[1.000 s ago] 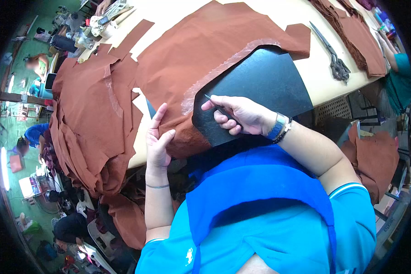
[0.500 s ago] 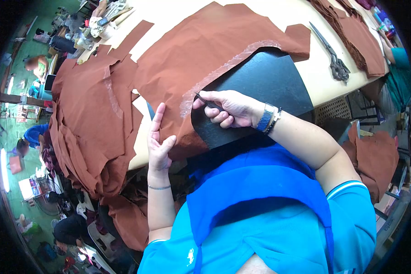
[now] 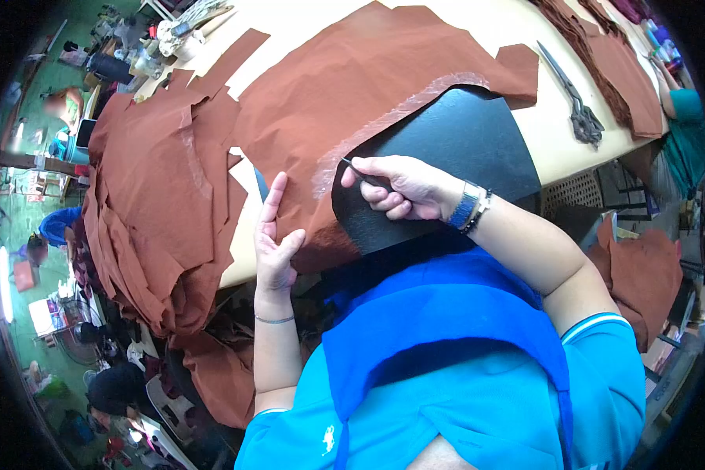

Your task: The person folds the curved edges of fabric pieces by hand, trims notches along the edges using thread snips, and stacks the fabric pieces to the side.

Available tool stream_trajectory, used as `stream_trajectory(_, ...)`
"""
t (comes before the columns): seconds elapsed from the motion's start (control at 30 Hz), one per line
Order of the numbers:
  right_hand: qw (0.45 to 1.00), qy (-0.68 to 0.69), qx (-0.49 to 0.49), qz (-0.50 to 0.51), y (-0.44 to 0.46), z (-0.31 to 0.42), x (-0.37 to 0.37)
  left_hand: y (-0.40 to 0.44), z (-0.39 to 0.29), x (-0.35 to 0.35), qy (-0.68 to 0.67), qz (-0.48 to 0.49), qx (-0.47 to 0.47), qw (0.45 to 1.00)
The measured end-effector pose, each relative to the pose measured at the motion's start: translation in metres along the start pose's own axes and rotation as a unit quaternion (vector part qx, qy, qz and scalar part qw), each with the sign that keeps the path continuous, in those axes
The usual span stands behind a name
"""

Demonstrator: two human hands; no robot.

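Observation:
A large reddish-brown leather hide (image 3: pixel 352 86) is spread before me, with pale scribbled marks along the edge beside a black sheet (image 3: pixel 454 149). My right hand (image 3: pixel 403 188) is closed around a slim dark pointed tool (image 3: pixel 368 175). Its tip lies at the border between the marked hide and the black sheet; the exact kind of tool cannot be made out. My left hand (image 3: pixel 274 243) rests at the hide's near left edge, fingers stretched and thumb apart, holding nothing.
Large metal shears (image 3: pixel 576 102) lie on the pale table (image 3: pixel 525 125) at right. More brown hides (image 3: pixel 157 196) are heaped at left, and others (image 3: pixel 615 70) lie at upper right near another person's arm (image 3: pixel 666 86). Other people sit at left.
The tool's tip and my right hand have shifted slightly to the right, partly along with the whole view. My left hand keeps nearly the same pose.

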State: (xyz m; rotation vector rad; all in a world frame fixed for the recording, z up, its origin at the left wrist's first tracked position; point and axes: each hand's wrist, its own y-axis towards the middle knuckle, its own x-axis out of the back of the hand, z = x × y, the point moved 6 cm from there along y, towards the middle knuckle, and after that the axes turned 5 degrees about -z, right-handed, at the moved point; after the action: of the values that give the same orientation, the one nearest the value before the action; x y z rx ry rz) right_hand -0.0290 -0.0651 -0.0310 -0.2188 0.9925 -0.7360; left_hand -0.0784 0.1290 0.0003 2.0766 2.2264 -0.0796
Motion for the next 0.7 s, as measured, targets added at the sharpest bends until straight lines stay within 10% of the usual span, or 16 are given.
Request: stream_trajectory(0.7, 1.000, 0.015, 0.021, -0.010, -0.021, 0.002, 0.004, -0.007, -0.004, 0.003, 0.106, 0.038, -0.008, 0.994)
